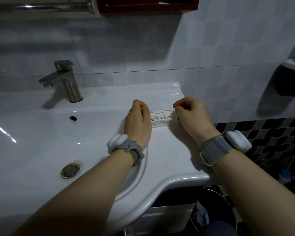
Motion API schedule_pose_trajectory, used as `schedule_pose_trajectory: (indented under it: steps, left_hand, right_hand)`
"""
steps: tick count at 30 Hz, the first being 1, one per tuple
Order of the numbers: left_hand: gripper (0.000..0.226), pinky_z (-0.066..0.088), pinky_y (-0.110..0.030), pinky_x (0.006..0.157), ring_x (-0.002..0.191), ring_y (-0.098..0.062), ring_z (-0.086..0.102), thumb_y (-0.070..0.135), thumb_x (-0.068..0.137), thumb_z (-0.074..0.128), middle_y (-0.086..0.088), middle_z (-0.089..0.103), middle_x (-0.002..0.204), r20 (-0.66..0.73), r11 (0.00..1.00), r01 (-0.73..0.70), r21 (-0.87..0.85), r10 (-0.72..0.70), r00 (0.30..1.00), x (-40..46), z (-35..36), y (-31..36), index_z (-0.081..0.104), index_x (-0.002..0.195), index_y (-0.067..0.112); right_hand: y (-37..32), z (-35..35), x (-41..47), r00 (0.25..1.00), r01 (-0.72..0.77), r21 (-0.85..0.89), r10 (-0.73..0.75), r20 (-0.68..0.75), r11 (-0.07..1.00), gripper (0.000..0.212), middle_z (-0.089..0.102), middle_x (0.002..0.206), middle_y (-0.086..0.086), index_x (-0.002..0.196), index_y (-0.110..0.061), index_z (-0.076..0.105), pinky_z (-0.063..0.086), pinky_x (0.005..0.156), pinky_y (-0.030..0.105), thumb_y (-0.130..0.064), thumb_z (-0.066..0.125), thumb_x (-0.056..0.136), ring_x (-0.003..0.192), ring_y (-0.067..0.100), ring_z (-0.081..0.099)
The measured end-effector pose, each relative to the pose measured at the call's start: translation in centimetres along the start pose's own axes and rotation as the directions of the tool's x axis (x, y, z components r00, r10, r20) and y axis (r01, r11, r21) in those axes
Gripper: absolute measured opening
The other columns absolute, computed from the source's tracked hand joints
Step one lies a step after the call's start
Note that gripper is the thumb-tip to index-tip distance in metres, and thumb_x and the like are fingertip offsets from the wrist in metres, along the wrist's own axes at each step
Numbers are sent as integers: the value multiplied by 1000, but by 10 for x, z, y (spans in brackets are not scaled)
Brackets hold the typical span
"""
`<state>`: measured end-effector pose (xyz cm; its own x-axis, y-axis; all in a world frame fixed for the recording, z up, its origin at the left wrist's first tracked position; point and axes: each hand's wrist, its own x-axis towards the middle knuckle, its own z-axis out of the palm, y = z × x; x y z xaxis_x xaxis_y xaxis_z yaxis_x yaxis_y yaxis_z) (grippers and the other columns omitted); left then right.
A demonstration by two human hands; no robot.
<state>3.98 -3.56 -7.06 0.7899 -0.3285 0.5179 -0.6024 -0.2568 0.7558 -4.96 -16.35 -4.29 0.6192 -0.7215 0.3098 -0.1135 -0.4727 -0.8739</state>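
Observation:
A white openwork plastic tray [161,116], like a soap dish, lies on the right ledge of the white washbasin [160,150]. My left hand [138,121] grips its left end with curled fingers. My right hand [189,114] pinches its right end, fingers curled over the edge. Only the tray's middle shows between the two hands. Both wrists wear grey straps with white devices.
A steel tap [65,80] stands at the back left of the basin, with the overflow hole [73,118] and drain [70,171] in the bowl. A dark wall-mounted holder [289,79] hangs at the right. The basin ledge ends just right of my right hand.

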Motion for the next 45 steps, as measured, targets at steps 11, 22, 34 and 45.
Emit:
schedule_pose_trajectory:
  steps: [11,22,34,45]
  left_hand:
    - [15,44,-36,68,79,-23,55,13,102,35,-7,62,94,2,999,42,-5,-42,999,1,0,-2,50,102,10]
    - [20,42,-38,68,76,-25,52,17,104,34,-7,59,85,-6,999,48,-14,-48,999,1,-1,0,50,96,10]
    - [20,44,-41,65,67,-20,47,23,103,38,-2,55,76,-7,999,21,-25,-21,1000,1,0,-1,51,92,12]
    - [24,40,-34,61,68,-18,46,27,103,40,-5,57,78,-2,994,73,-77,-74,997,0,-1,2,51,93,8]
  right_hand:
    - [-1,0,-1,1000,24,-158,-25,-2,987,18,64,76,-1,95,-17,68,44,66,24,-10,54,86,76,19,57]
    - [0,2,1,1000,27,-160,-29,-5,987,19,70,84,3,91,-17,68,50,77,29,-11,50,88,83,22,62]
    - [0,3,2,998,43,-209,-50,-29,977,18,71,83,3,88,-12,70,43,70,25,-18,53,90,82,22,62]
    - [-1,4,1,999,40,-123,-42,-16,992,16,68,74,-4,84,-18,69,47,67,26,-17,54,87,72,19,60]
